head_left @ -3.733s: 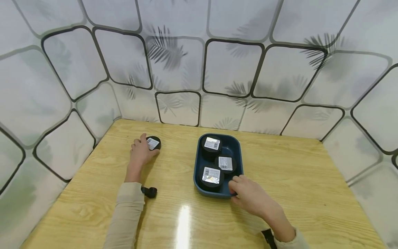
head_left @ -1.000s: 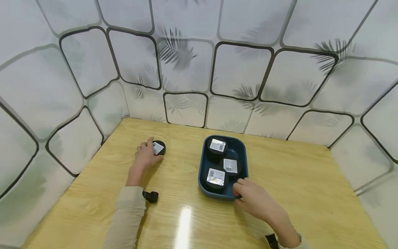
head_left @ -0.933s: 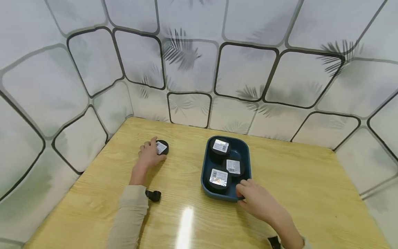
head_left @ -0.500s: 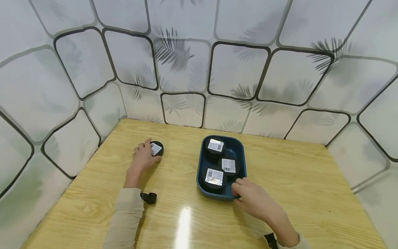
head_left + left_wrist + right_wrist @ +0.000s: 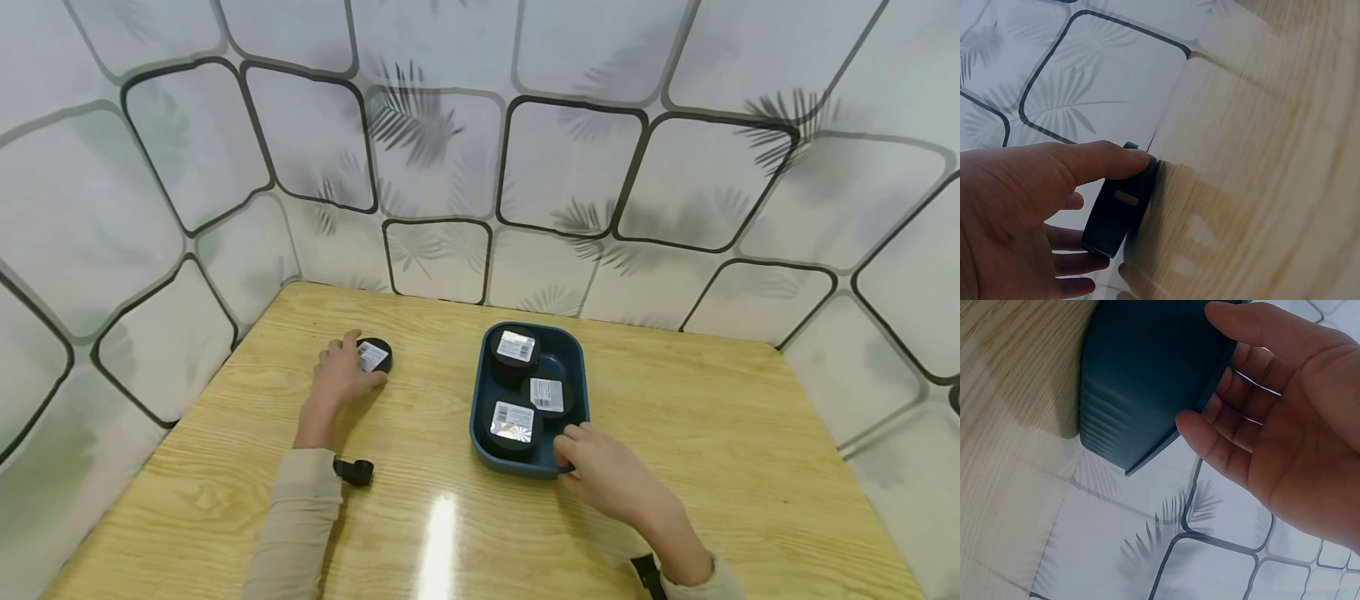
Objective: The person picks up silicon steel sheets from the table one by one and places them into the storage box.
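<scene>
In the head view my left hand (image 5: pixel 341 373) holds a low, round black container (image 5: pixel 374 356) with a white printed label on top, at the table's far left. The left wrist view has the thumb against the side of the black container (image 5: pixel 1119 203) and the fingers round its other side. My right hand (image 5: pixel 611 475) grips the near right corner of a dark blue tray (image 5: pixel 486 462). Seen from the right wrist, the thumb lies on the outer wall of the tray (image 5: pixel 1141 381) and the other fingers bend at its rim, partly hidden.
Inside the tray sit three similar black containers with white labels: one at the back (image 5: pixel 516 346), one at the middle right (image 5: pixel 547 394) and one in front (image 5: pixel 513 422). The light wooden table (image 5: pixel 420 417) meets a patterned wall covering (image 5: pixel 442 167) behind and at both sides.
Compared with the oldest frame, my left hand and its black container are slightly nearer to me. Over the last second only the head view shifts a little; my right hand stays on the tray corner.
</scene>
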`<state>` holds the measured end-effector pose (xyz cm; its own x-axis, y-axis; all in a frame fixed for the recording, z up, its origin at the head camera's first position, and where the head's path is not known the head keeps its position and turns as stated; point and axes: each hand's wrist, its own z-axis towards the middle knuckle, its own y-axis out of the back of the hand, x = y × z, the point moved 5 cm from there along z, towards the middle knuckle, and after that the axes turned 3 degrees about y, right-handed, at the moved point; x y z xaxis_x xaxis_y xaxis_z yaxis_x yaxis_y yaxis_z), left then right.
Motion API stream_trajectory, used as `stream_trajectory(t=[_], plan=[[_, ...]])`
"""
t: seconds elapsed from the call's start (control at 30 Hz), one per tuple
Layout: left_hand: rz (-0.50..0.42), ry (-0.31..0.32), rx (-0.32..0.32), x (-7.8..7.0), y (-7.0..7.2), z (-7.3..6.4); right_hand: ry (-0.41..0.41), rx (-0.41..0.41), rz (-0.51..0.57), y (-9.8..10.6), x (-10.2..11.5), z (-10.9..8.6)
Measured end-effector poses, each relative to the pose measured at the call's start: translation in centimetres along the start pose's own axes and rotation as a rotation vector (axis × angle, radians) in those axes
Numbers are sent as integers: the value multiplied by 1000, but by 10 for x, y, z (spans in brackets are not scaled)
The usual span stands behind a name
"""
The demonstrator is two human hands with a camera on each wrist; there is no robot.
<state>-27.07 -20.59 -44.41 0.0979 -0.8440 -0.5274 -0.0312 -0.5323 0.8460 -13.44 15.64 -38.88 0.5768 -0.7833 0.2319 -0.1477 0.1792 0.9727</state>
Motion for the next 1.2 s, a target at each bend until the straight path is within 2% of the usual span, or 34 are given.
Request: stream_trajectory(t=[0.23, 0.47, 0.63, 1.2], plan=[[-66, 0, -19, 0, 4, 0, 22, -14, -13, 0, 1, 0], [-123, -20, -33, -3, 4, -1, -16, 13, 18, -3, 0, -4], [-162, -22, -54, -5, 10, -2, -7, 5, 28, 0, 1, -1], [-192, -52, -94, -15, 23, -5, 5, -2, 19, 0, 0, 1]])
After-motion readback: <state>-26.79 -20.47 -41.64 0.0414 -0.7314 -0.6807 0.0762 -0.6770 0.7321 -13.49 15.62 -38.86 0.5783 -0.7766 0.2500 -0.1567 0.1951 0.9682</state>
